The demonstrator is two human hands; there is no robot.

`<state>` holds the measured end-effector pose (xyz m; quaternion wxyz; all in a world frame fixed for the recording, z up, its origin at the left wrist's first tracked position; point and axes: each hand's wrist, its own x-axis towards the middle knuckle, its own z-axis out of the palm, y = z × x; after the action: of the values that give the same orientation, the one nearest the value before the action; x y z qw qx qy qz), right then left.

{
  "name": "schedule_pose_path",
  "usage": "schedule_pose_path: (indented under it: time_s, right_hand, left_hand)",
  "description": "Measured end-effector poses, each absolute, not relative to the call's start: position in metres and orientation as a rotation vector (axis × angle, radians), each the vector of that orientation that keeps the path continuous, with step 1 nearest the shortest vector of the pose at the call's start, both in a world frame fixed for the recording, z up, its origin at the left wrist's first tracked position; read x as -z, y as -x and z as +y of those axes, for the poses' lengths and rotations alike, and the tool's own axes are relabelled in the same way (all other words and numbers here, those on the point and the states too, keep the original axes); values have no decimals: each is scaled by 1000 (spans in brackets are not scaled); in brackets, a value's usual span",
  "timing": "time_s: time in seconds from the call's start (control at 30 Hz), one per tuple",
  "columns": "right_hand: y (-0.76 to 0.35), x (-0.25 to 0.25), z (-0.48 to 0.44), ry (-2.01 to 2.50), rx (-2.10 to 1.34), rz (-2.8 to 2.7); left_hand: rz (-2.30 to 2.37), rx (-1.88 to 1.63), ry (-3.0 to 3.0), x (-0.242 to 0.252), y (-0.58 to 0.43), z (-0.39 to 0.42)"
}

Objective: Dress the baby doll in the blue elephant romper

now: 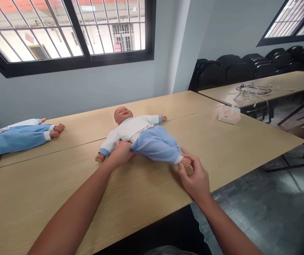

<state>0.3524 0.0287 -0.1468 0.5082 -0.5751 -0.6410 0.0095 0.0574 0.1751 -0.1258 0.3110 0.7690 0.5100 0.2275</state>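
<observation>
A baby doll [138,129] lies on its back on the table, in a white top and blue trousers [156,143] with white cuffs. Its head points away from me and its arms are spread. At the doll's waist, my left hand [122,152] is closed on the side edge of the trousers; some of its fingertips are hidden. My right hand [196,175] pinches around the foot end, thumb on one side and fingers on the other, at the white trouser cuff. The toes show between them.
Another doll [21,138] in similar clothes lies at the left. A tissue box [229,114] stands near the right end of the wooden table [61,198]. Tangled cables [255,91] lie on a second table, with stacked black chairs [228,69] behind. A barred window is above.
</observation>
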Motion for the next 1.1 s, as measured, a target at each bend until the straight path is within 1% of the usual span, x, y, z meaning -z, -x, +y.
schedule_pose_path:
  time_s: [0.23, 0.33, 0.5, 0.63, 0.73, 0.77, 0.83, 0.87, 1.0, 1.1]
  right_hand:
    - [-350, 149, 17, 1102, 274, -1836]
    - [-351, 147, 18, 1016, 265, -1911]
    - [-347, 141, 18, 912, 201, -2025]
    - [-317, 138, 7, 873, 210, -1990]
    - [-282, 141, 0, 899, 181, -1990]
    - [-271, 143, 0, 934, 178, -2011]
    - [-252, 149, 1, 1030, 203, -2048]
    - [-245, 153, 3, 1066, 230, -2053]
    - [-226, 166, 11, 983, 329, -2078]
    - [-223, 165, 7, 912, 278, -2108]
  left_hand:
    - [1892, -583, -2066, 131, -31, 198]
    - [1973, -600, -2060, 133, -30, 194]
    - [2005, -720, -2040, 131, -41, 184]
    - [1988, -913, -2079, 101, -62, 165]
    - [1716, -1158, -2215, 67, -86, 129]
    - [1575, -1173, -2276, 58, -93, 114]
    - [1344, -1052, -2392, 49, -106, 85]
    - [1305, -985, -2397, 49, -110, 74]
    - [1367, -778, -2138, 70, -112, 52]
    - [1441, -697, -1977, 85, -106, 55]
